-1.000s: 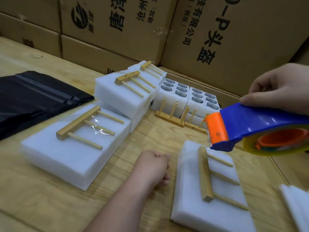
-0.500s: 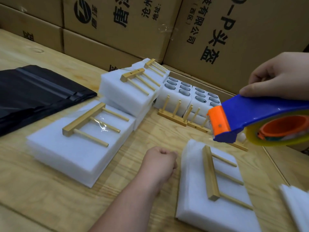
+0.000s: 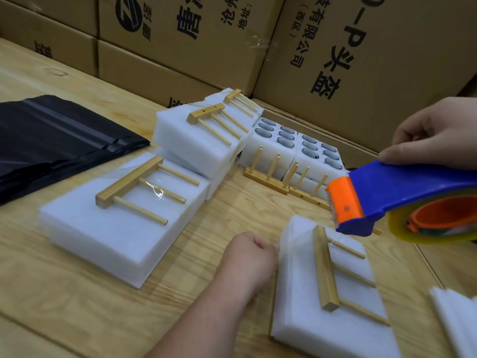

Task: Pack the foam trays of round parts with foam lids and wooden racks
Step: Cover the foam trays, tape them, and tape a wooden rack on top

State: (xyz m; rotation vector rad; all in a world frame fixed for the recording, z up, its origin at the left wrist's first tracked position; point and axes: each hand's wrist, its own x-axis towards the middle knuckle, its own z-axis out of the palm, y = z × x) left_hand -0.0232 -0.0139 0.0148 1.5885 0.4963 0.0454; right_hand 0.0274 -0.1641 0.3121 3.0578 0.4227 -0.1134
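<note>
Taping: we've got the tape gun (image 3: 402, 200) in our right hand (image 3: 436, 135), fingers wrapped over its blue handle, hovering above the pack's top end.
Pack: foam block (image 3: 304, 313) with a wooden rack (image 3: 325, 270) on top, lower right of frame.
Left hand: left hand (image 3: 249, 262) is a closed fist against the block's left edge; can't tell if it's pinching tape.
Feel: foam looks light, squishy, easily dented, so we'd grab the sides, not the thin dowels.

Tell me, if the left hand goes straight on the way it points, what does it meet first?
The left hand points right, knuckles about at the near foam pack; it would likely meet that pack's left edge first.
</note>
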